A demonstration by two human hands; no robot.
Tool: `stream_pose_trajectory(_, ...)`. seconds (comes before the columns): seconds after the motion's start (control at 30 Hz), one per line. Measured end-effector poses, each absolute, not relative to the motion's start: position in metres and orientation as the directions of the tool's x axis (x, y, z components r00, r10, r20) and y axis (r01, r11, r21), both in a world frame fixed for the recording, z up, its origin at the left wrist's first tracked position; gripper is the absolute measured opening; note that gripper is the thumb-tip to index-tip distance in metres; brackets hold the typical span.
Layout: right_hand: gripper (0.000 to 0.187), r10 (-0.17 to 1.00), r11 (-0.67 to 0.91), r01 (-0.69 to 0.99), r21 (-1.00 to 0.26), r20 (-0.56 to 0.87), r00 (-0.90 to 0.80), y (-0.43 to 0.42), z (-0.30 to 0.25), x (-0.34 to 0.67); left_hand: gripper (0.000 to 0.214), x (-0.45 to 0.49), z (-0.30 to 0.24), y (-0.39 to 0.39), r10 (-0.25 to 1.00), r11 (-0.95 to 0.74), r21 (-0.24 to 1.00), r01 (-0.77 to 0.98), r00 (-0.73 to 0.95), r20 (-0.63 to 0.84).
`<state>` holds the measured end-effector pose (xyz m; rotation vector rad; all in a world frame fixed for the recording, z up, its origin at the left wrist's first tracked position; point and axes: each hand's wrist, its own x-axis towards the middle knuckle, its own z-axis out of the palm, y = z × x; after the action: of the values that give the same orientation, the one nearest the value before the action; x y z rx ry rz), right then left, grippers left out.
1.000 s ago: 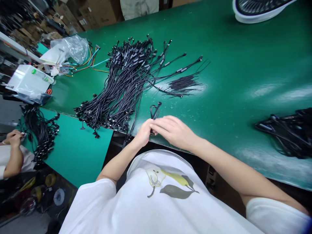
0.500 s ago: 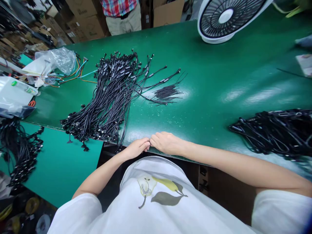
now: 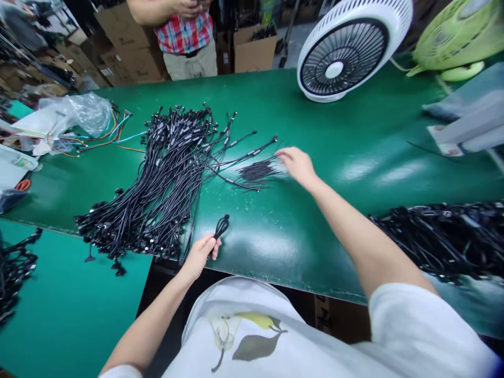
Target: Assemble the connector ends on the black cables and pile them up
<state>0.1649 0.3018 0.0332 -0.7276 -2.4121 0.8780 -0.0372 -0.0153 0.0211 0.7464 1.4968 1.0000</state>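
My left hand [image 3: 202,253] is closed around a coiled black cable [image 3: 221,227], whose loops stick up past the fingers near the table's front edge. Farther forward, my right hand [image 3: 296,164] reaches to the right end of a small pile of thin black ties [image 3: 258,171]. Its fingertips look pinched together; what lies between them is too small and blurred to make out. Left of the ties spreads a large bundle of black cables [image 3: 169,168] with small connectors at both ends.
A white fan [image 3: 334,70] stands at the back of the green table [image 3: 252,226]. More black cables [image 3: 444,241] lie at the right. Plastic bags [image 3: 92,113] and coloured wires [image 3: 114,134] are at the left. Across the table stands a person in a checked shirt [image 3: 185,34].
My hands, together at the table edge before, are now apart. The right has moved forward to the ties; the coiled cable now shows in my left. The view has tilted up slightly.
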Motion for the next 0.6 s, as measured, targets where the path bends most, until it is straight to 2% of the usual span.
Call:
stream_pose_trajectory(0.07, 0.045, 0.793, 0.572, 0.503, -0.648, 0.281, -0.54, 0.346, 0.032, 0.17, 0.037, -0.04, 0.023, -0.017, 0.875, 0.423, 0.889, -0.175, -0.174, -0.451)
stream_pose_trajectory(0.13, 0.037, 0.856, 0.512, 0.595, -0.62, 0.312, -0.412, 0.372, 0.028, 0.17, 0.038, -0.041, 0.025, -0.02, 0.861, 0.436, 0.861, -0.26, -0.156, -0.484)
stream_pose_trajectory(0.33, 0.042, 0.763, 0.6, 0.468, -0.649, 0.288, -0.578, 0.387, 0.02, 0.178, 0.038, -0.044, 0.025, -0.025, 0.837, 0.38, 0.789, -0.484, -0.182, -0.515)
stream_pose_trajectory(0.43, 0.042, 0.789, 0.559, 0.492, -0.667, 0.246, -0.562, 0.373, 0.017, 0.197, 0.038, -0.041, 0.025, -0.018, 0.849, 0.336, 0.784, -0.521, -0.192, -0.492)
stream_pose_trajectory(0.5, 0.037, 0.822, 0.507, 0.509, -0.696, 0.212, -0.529, 0.343, 0.011, 0.205, 0.038, -0.034, 0.027, -0.011, 0.857, 0.317, 0.779, -0.541, -0.188, -0.479)
stream_pose_trajectory(0.6, 0.018, 0.855, 0.39, 0.479, -0.786, 0.117, -0.504, 0.262, -0.003, 0.198, 0.043, -0.019, 0.033, -0.001, 0.871, 0.307, 0.756, -0.579, -0.148, -0.468)
